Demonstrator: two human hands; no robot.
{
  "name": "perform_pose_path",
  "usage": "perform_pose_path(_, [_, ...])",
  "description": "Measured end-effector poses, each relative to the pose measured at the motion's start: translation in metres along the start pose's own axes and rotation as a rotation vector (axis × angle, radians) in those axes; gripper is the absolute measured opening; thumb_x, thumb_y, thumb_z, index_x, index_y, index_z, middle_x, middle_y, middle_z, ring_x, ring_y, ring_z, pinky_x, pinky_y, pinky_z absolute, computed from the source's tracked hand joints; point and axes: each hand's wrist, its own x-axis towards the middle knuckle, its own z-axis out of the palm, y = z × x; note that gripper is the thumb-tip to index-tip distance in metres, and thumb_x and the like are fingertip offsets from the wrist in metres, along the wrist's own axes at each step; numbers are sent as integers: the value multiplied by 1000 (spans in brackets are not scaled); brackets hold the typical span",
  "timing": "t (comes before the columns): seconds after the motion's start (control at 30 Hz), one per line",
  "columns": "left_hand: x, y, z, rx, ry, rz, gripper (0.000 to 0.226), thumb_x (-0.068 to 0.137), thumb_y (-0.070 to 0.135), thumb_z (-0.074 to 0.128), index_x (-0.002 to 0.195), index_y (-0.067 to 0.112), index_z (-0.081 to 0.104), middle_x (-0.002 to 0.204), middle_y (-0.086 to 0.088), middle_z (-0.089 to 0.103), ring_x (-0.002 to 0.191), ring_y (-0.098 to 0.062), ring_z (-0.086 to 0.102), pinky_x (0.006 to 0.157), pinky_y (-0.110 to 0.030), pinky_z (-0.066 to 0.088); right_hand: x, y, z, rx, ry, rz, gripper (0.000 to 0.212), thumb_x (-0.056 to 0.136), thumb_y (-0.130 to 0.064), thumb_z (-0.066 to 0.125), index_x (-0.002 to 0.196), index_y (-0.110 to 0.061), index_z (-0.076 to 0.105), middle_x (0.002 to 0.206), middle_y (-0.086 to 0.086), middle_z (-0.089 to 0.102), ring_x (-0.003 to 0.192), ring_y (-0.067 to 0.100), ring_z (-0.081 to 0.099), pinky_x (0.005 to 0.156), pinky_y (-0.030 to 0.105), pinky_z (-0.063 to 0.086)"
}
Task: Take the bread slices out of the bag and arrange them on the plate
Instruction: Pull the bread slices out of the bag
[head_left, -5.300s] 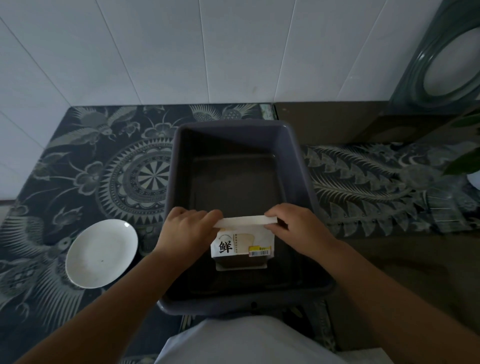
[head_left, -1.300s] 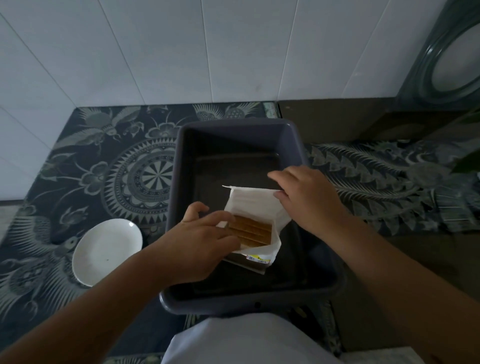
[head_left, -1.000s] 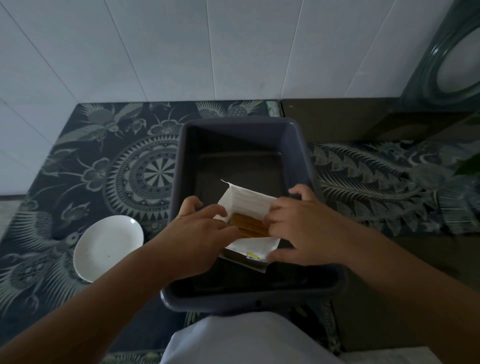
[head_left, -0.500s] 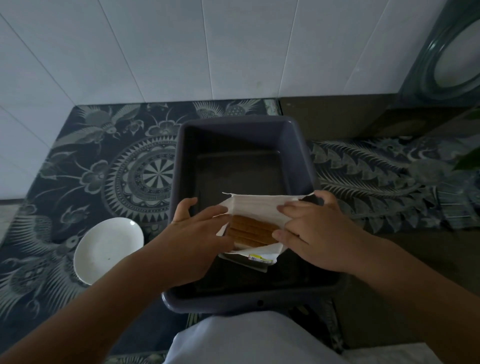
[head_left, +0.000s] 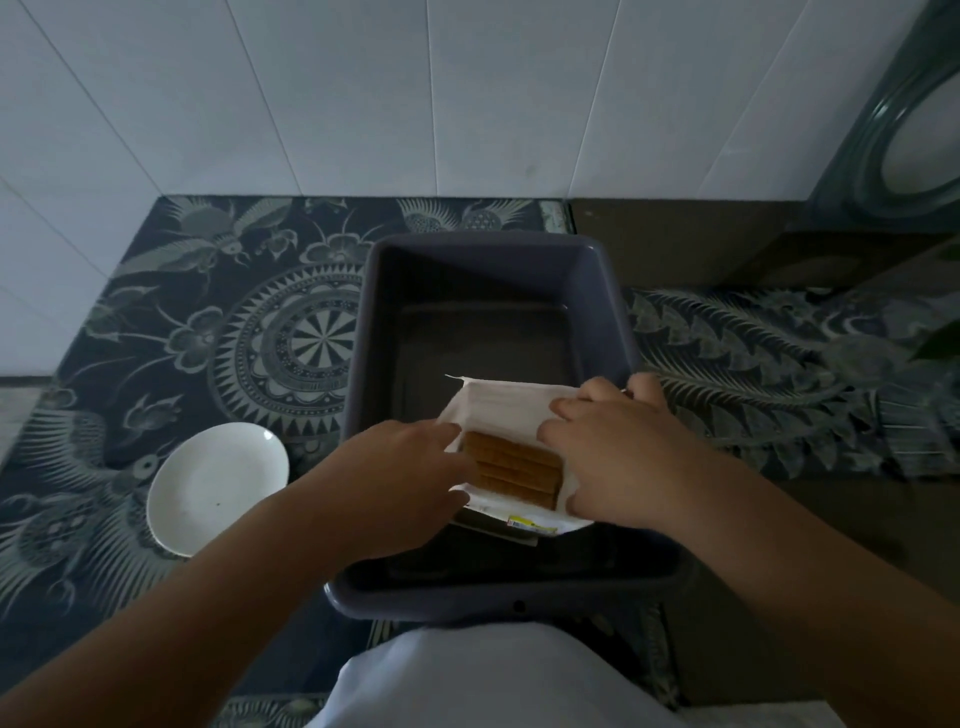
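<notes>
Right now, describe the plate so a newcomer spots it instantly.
Start at the deep grey plastic tub mid-counter. Look left, past its near corner, onto the dark patterned mat. The small round white plate lies there, bare, the only plain white thing on the mat.

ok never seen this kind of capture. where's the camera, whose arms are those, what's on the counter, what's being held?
There is no robot here. A person wears one wide-angle camera on the head, looking forward and down, so the two arms coming in from the bottom edge are the wearer's own.

A dark plastic tub sits on a patterned cloth that covers the counter, against a white tiled wall. Left of the tub is a white plate with nothing on it.

Inside the tub, the left hand and the right hand each hold a side of a white bread bag, spreading its mouth. The brown edges of the bread slices show in the opening. No slice is out of the bag.
</notes>
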Motion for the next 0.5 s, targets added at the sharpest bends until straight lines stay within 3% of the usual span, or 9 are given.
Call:
perform_pose_path(0.1, [-2, 4, 4, 25, -7, 15, 14, 91, 32, 58, 100, 28, 67, 119, -9, 59, 89, -21, 62, 66, -31, 52, 5, -13, -11, -29, -4, -25, 31, 81, -33, 65, 110, -24, 58, 105, 0, 60, 96, 23, 51, 72, 37, 22])
perform_pose_path(0.2, [-4, 7, 11, 63, -25, 0, 17, 93, 32, 55, 105, 31, 67, 147, -19, 43, 119, -30, 55, 80, -37, 53, 27, -28, -19, 105, -145, 5, 28, 87, -28, 63, 112, -16, 59, 94, 3, 56, 77, 22, 51, 63, 34, 34])
perform_pose_path(0.3, [-6, 11, 15, 122, -55, -2, 26, 92, 35, 53, 115, 35, 65, 158, -20, 26, 136, -32, 40, 90, -42, 51, 52, -37, -8, 159, -211, 4, 17, 87, -27, 63, 99, -15, 63, 94, 7, 65, 87, 28, 65, 61, 35, 39])
perform_pose_path(0.43, [-11, 12, 10, 154, -32, -75, 20, 75, 42, 77, 94, 42, 71, 149, -22, 43, 122, -34, 57, 76, -36, 58, 77, -42, 16, 239, -394, 78, 27, 78, -29, 72, 102, -18, 65, 87, 5, 60, 80, 26, 61, 65, 39, 44])
perform_pose_path(0.5, [-11, 11, 13, 132, -8, -76, 23, 81, 43, 70, 104, 44, 68, 157, -20, 32, 129, -33, 50, 83, -38, 57, 86, -42, 24, 278, -439, 130, 16, 79, -30, 71, 90, -20, 63, 87, 3, 61, 76, 25, 58, 63, 40, 46])
